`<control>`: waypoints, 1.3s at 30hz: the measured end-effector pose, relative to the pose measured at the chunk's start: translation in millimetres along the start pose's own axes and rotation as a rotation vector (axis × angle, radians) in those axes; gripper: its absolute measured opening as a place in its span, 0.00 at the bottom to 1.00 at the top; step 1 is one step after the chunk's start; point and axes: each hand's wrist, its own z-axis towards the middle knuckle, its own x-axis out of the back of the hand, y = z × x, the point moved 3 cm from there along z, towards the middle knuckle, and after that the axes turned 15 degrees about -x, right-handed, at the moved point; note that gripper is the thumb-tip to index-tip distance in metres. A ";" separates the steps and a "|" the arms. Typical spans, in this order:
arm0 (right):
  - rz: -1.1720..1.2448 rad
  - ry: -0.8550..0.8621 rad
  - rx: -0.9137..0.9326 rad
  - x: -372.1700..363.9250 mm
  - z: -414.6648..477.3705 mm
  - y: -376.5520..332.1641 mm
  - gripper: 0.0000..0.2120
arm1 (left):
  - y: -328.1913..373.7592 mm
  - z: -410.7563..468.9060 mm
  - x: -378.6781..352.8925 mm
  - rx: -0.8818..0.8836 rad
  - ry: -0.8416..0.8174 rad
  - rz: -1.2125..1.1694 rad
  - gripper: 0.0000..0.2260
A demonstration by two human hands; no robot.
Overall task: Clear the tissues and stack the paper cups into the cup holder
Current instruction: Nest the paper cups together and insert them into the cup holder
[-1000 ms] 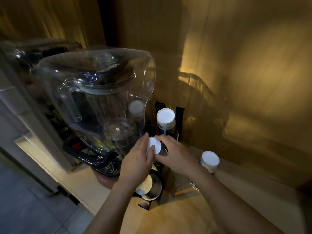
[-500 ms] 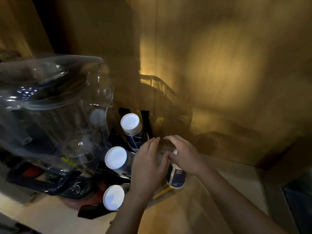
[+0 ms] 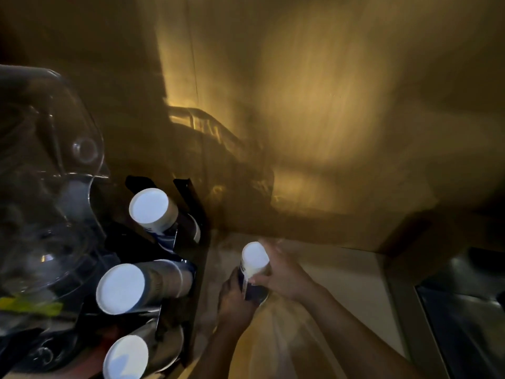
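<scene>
A stack of upside-down paper cups (image 3: 254,265), white on the bottom with blue print, stands on the counter to the right of the holder. My left hand (image 3: 235,299) grips its lower left side. My right hand (image 3: 284,274) wraps its right side. The black cup holder (image 3: 188,253) stands at left and carries three tilted stacks: a top stack (image 3: 152,209), a middle stack (image 3: 128,288) and a bottom stack (image 3: 126,356). No tissues are in sight.
A large clear plastic jug (image 3: 49,203) fills the left edge, close against the holder. A wooden wall (image 3: 328,132) rises behind. The pale counter (image 3: 341,283) runs right to a dark sink (image 3: 464,324).
Both hands left the holder's middle stack and went right to the loose cup stack, closing on it. The view swung right, so the jug and holder now sit at the left.
</scene>
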 end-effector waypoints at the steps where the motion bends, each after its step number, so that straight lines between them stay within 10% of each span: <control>1: 0.025 0.005 0.007 -3.5 1.7 1.2 0.39 | -3.1 2.4 -3.3 0.029 0.014 -0.009 0.31; 8: 0.179 0.015 -0.016 -18.2 8.3 6.0 0.36 | -30.0 7.4 -12.2 0.288 0.017 -0.080 0.41; 22: 0.345 0.056 0.036 -0.2 -0.1 -5.7 0.33 | -20.0 3.0 -0.3 0.194 0.068 -0.555 0.39; 39: 0.406 0.321 0.488 59.1 -65.8 -87.2 0.34 | 60.7 -42.6 84.4 0.072 0.254 -0.873 0.13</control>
